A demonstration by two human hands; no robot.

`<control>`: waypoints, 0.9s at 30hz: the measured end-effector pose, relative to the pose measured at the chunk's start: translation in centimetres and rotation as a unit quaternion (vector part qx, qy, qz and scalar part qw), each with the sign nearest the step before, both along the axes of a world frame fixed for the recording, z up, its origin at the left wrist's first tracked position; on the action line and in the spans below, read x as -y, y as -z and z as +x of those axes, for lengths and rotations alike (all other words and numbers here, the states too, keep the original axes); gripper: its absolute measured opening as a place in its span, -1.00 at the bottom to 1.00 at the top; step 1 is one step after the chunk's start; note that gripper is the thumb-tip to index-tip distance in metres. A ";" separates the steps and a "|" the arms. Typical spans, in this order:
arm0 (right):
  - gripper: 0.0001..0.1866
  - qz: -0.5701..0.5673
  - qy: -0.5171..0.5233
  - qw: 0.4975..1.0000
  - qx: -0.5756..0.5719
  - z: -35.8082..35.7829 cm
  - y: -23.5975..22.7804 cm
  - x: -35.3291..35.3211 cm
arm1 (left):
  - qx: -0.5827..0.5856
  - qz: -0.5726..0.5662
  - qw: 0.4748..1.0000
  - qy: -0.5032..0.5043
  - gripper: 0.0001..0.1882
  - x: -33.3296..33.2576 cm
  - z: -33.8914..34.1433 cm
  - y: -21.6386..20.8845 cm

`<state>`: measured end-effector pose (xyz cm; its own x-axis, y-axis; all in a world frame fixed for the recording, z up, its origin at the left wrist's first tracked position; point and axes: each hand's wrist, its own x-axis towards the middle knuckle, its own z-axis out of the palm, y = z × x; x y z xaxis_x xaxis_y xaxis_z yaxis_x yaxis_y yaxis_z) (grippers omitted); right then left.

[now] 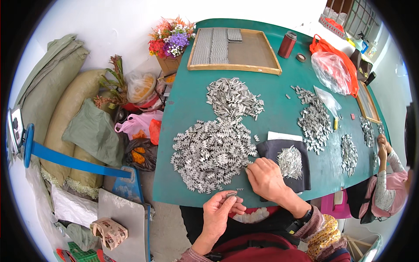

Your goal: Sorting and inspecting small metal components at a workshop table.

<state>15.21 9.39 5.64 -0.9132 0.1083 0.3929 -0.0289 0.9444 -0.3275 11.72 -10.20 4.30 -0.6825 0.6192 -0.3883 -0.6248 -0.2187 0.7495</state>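
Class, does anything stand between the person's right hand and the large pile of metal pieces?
Nothing visible does: the right hand is at the lower right of the large pile, close to its edge.

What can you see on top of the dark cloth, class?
Thin silvery pieces lie heaped on the dark cloth. The right hand hides part of it; the green tabletop underneath is covered.

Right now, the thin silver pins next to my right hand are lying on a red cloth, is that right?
Not quite: the head view shows the cloth is dark grey, not red. The thin silver pins do lie on it, next to your right hand.
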 end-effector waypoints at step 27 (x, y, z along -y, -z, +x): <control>-0.78 -0.272 -0.111 0.956 -0.007 4.7 -1.8 2.0 | 0.102 0.063 0.993 0.017 -0.86 -1.0 -0.9 -0.6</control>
